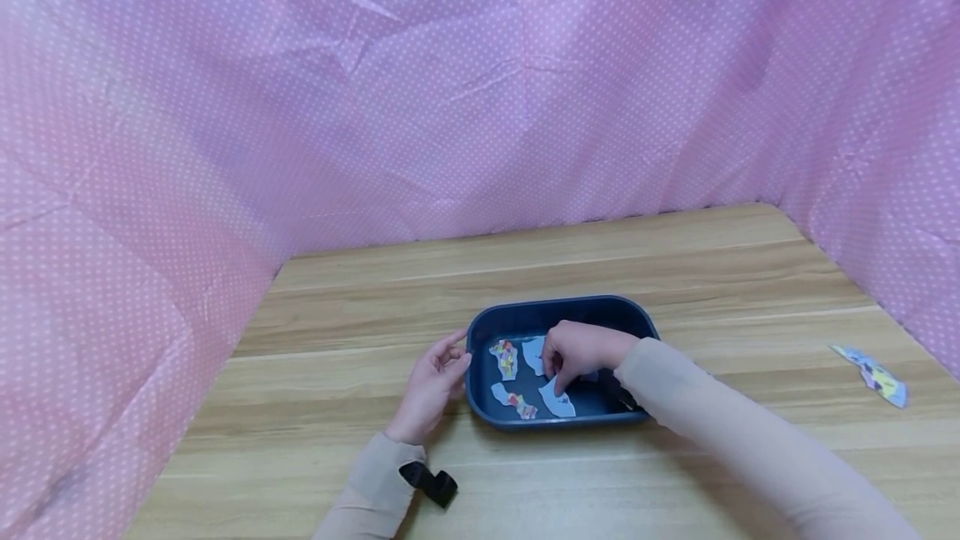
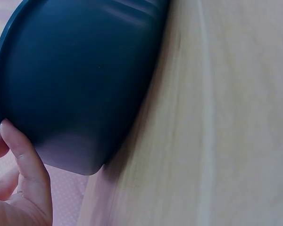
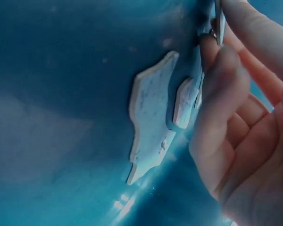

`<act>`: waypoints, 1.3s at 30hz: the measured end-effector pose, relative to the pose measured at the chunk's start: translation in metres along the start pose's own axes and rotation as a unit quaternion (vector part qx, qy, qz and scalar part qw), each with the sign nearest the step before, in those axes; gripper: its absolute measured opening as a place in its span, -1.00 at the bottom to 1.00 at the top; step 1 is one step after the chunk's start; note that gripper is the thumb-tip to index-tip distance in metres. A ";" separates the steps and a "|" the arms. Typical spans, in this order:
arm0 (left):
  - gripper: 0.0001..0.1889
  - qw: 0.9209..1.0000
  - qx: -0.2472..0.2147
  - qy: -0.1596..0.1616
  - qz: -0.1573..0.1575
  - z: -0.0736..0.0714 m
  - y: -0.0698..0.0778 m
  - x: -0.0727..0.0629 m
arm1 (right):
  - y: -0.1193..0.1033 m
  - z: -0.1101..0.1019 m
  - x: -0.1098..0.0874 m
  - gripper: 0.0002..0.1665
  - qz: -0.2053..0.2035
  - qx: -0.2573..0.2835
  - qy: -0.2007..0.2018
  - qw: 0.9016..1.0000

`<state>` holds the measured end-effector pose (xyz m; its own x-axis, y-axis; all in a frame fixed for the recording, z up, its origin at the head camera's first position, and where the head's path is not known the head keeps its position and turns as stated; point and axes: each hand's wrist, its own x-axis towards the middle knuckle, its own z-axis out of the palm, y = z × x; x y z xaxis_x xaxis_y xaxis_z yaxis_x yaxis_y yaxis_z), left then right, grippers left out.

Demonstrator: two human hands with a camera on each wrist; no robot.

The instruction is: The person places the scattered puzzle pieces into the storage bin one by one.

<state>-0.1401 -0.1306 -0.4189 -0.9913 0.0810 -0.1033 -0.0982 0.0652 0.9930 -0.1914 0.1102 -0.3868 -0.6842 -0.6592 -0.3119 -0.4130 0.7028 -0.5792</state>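
A dark blue tray point(image 1: 570, 421) with rounded corners holds several irregular puzzle pieces. My left hand point(image 1: 426, 387) touches the outside of its left end, thumb and finger against the rim. Inside the tray, my right hand point(image 1: 585, 351) pinches a pale blue puzzle piece point(image 3: 220, 23), seen nearly edge-on in the right wrist view. A larger pale puzzle piece point(image 3: 153, 113) lies flat nearby, with a smaller piece point(image 3: 184, 106) beside it. Toward the tray's left side lie a multicoloured piece point(image 1: 506, 360) and a blue-and-red piece point(image 1: 517, 403). The right hand partly covers other pieces.
One colourful puzzle piece point(image 1: 876, 376) lies on the wooden table point(image 1: 360, 307), well to the right of the tray. Pink dotted cloth point(image 1: 480, 107) hangs behind and at both sides. A black strap and device point(image 1: 431, 483) are on the left wrist.
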 end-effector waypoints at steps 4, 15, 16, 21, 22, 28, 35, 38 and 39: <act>-0.54 1.000 0.000 0.002 0.000 0.001 0.000 0.000 | -0.001 0.000 -0.001 -0.91 -0.007 -0.025 0.008 1.000; -0.55 1.000 0.007 0.006 -0.004 0.001 0.002 0.000 | 0.002 -0.002 -0.002 -0.86 -0.017 -0.008 0.029 0.999; -0.55 1.000 0.007 0.006 -0.004 0.001 0.002 0.000 | 0.003 -0.003 -0.002 -0.86 -0.022 -0.004 0.032 0.999; -0.54 1.000 0.008 0.002 -0.004 0.000 0.002 0.000 | 0.005 -0.008 -0.003 -0.87 -0.050 0.019 0.049 0.997; -0.54 1.000 0.008 0.001 -0.003 0.000 0.002 0.000 | 0.005 -0.009 -0.003 -0.87 -0.055 0.022 0.053 0.997; -0.54 1.000 0.008 0.001 -0.002 0.000 0.001 0.001 | 0.008 -0.017 -0.005 -0.85 -0.070 0.054 0.078 0.993; -0.54 1.000 0.010 -0.002 -0.003 0.000 0.002 0.001 | 0.013 -0.027 -0.009 -0.76 -0.086 0.087 0.104 0.987; -0.54 1.000 0.010 -0.001 -0.005 -0.001 0.001 0.000 | 0.013 -0.034 -0.012 -0.73 -0.091 0.090 0.115 0.985; -0.54 1.000 0.009 -0.001 -0.005 -0.001 0.001 0.000 | 0.012 -0.037 -0.014 -0.72 -0.091 0.092 0.119 0.984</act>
<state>-0.1405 -0.1314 -0.4176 -0.9902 0.0818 -0.1135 -0.1066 0.0849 0.9907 -0.2090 0.1377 -0.3619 -0.7395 -0.6730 -0.0178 -0.4413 0.5045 -0.7421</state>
